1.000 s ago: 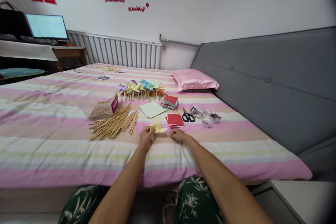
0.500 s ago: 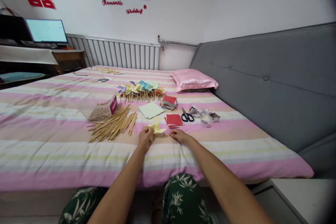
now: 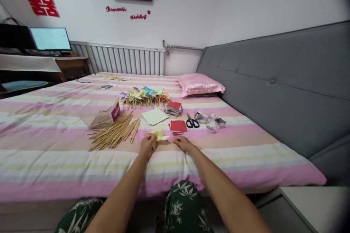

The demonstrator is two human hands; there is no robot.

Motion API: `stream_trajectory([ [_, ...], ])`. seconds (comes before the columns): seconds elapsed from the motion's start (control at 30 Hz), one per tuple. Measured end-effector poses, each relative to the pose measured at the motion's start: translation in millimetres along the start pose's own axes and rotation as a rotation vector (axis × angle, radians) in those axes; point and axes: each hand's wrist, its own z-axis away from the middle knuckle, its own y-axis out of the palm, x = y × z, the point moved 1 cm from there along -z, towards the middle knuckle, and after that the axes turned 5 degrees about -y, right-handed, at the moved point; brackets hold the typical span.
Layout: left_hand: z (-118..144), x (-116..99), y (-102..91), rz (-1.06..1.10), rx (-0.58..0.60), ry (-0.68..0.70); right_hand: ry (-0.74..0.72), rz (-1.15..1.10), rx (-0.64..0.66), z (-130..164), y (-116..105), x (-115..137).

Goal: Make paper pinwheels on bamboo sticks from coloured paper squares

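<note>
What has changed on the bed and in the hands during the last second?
Nothing has been taken or released. The left hand still pinches the yellow paper, and the right hand still rests on the bed beside it. Only the view has tilted a little, so everything sits slightly lower and more to the left in the picture. The sticks, red squares and scissors lie as before.

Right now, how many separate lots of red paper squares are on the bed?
2. A thick red-topped stack lies beside the heap of finished pinwheels; a thinner red stack lies just beyond the right hand, left of the scissors. More may be hidden.
</note>
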Motion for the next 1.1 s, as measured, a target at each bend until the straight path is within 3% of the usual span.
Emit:
stream_trajectory([
  [0.27,-6,-3,5.1,-0.046,-0.037,-0.096,0.002,-0.03,0.016,-1,4,-6],
  [0.5,-12,-9,9.4,-0.132,-0.018,-0.213,-0.028,-0.036,-0.088,-5,5,-6],
  [0.9,-5,-9,20.2,0.008,-0.022,-0.07,-0.256,0.126,-0.428,7,6,4],
  [1.1,-9,-5,29.0,0.067,-0.072,-0.001,-0.374,0.166,-0.494,18,9,8],
])
